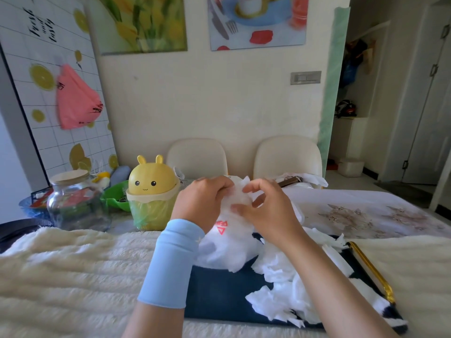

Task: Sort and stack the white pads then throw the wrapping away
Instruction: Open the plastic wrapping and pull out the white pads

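Observation:
Both hands are raised above a dark blue tray (219, 293) on the table. My left hand (202, 203), with a light blue sleeve on the forearm, grips the top of a white wrapping (227, 242) printed with red marks, which hangs down onto the tray. My right hand (266, 208) pinches a white pad (240, 193) at the opening of that wrapping. Several loose white pads (288, 276) lie scattered over the right half of the tray.
A small yellow bin (151, 193) with a face and a bag liner stands left of my hands. A glass jar (75, 201) and a green bowl (116, 195) are further left. A cream fluffy cloth (73, 276) covers the near table. Two chairs stand behind.

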The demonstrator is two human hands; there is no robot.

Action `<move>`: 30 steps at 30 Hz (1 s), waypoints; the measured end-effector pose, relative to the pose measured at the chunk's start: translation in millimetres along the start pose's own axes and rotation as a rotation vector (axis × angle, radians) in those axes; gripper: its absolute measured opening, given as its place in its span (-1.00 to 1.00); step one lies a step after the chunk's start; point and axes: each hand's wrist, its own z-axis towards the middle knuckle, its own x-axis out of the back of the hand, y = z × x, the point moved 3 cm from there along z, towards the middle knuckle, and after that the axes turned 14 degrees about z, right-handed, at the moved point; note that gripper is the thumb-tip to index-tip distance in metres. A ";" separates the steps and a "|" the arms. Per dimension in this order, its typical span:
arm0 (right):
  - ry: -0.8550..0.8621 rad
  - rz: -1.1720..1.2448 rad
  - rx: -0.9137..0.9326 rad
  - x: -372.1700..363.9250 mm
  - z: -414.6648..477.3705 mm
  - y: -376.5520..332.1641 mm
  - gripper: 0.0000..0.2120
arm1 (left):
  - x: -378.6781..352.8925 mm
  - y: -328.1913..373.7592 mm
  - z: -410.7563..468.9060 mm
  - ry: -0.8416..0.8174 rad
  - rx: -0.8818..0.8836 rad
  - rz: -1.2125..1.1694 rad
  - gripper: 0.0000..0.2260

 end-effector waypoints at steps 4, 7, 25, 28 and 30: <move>-0.007 0.016 -0.003 0.8 1.6 -0.2 -0.78 | 0.2 -9.2 0.7 -0.006 0.063 -0.211 -0.83; -0.026 0.083 -0.052 0.4 2.4 2.5 -0.82 | -1.1 -15.9 0.2 -0.042 0.099 -0.220 -0.83; -0.007 -0.288 0.117 5.0 2.7 7.5 -0.82 | -6.2 -6.1 -3.6 -0.129 -0.001 0.139 -0.78; 0.034 -0.265 0.187 6.7 3.6 6.9 -0.83 | -1.5 -11.2 -3.5 -0.039 0.103 -0.032 -0.76; 0.083 -0.234 0.268 7.5 2.6 5.3 -0.90 | 0.3 -17.6 -3.8 -0.013 0.203 -0.104 -0.59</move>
